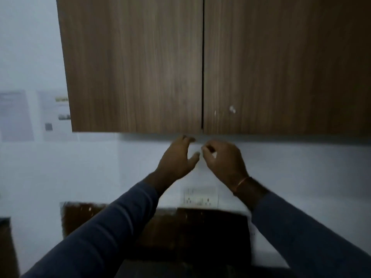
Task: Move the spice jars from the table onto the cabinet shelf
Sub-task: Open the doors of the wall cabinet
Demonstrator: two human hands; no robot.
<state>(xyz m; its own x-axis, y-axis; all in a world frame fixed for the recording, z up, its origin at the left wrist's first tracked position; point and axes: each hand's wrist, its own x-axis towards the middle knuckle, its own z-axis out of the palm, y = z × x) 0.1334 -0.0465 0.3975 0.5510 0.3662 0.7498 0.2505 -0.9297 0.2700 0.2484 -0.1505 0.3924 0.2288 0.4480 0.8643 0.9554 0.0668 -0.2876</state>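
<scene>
Wooden cabinet [130,67] closed, left hand [176,157] spread at its underside, right hand [224,159] curled below.

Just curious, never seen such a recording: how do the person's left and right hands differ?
The left hand has its fingers stretched up, tips at the bottom edge of the left cabinet door; the right hand has its fingers curled, just under the right cabinet door. The right wrist wears a thin band; the left wrist shows none. Both reach up near the seam between the closed doors, and neither visibly holds anything.
</scene>
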